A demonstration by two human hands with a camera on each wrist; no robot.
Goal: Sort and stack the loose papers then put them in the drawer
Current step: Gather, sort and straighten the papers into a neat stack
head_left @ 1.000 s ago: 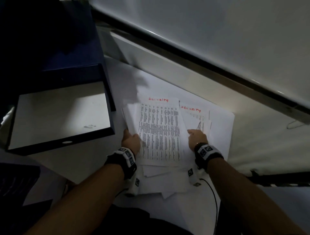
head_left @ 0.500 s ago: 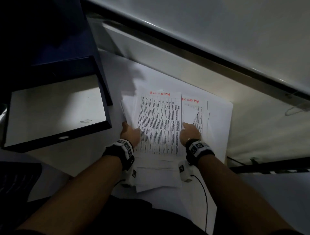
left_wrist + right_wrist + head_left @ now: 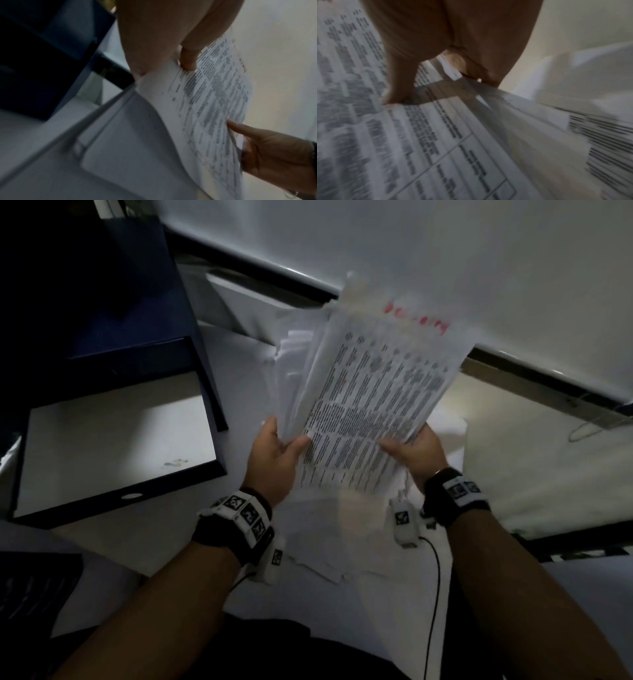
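Observation:
A sheaf of printed papers with red writing at its top is lifted off the table and tilted up, blurred by motion. My left hand grips its lower left edge, thumb on the front sheet. My right hand grips the lower right edge, thumb on top. In the left wrist view the papers curve between the left thumb and the right hand. The right wrist view shows the fanned sheets pinched under the right thumb. The open dark blue drawer stands to the left, its pale floor bare.
More white sheets lie on the table under the lifted sheaf. A dark blue cabinet rises behind the drawer. A white wall panel with a dark rail runs along the back. A cable trails from the right wrist.
Both hands were pressing on the papers lying flat on the table. Now they have gripped the sheaf by its sides and lifted it up, tilted toward the wall.

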